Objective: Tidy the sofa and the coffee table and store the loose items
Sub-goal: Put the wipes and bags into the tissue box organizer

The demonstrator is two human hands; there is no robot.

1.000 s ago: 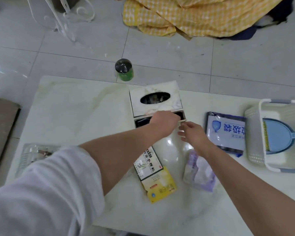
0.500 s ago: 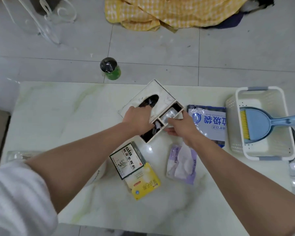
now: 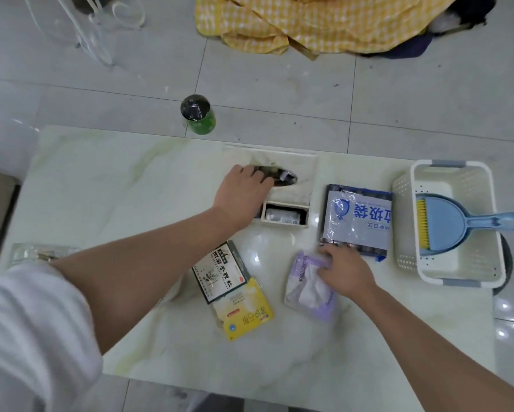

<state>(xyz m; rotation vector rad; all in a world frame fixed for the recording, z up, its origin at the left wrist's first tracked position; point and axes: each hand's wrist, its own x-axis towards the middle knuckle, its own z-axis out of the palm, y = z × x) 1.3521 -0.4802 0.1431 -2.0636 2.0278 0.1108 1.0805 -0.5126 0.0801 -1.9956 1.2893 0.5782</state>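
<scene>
Left sleeve: white sleeve (image 3: 27, 337) at the near left corner, the bare forearm reaching out over the table.
Table: pale marble-look coffee table (image 3: 101, 188) with faint green veining, on grey floor tiles.
Yellow packet: yellow packet (image 3: 245, 312) lies flat near the front middle, its upper edge tucked under the black-and-white box (image 3: 218, 270) — the two overlap.
Right hand: right hand (image 3: 343, 269) rests on the upper right part of the purple tissue pack (image 3: 307, 288), fingers curled onto its top edge at the wrapper — whether they pinch it or only press it I cannot tell.
Tissue pack: lies flat on the table, right of the yellow packet and just below the bag roll pack.
Clear tray: clear plastic piece (image 3: 39, 252) at the table's left edge, partly hidden by the left arm.
Bag roll pack: blue-and-silver garbage bag pack (image 3: 356, 221) flat between the organiser and the basket.
Basket: white perforated basket (image 3: 404, 188) at the right edge, holding a blue dustpan (image 3: 457, 224) with a yellow-bristled brush (image 3: 421, 223).
Left hand: left hand (image 3: 244, 191) lies palm down on the marble-pattern tissue box organiser (image 3: 303, 173), fingertips curled into its oval opening.
Organiser: sits at the table's far middle; its front compartment holds a pale object, too unclear to name.
Floor beyond: green bottle (image 3: 198, 115) with a dark cap stands just past the table's far edge; farther off, a yellow checked cloth (image 3: 309, 19).
</scene>
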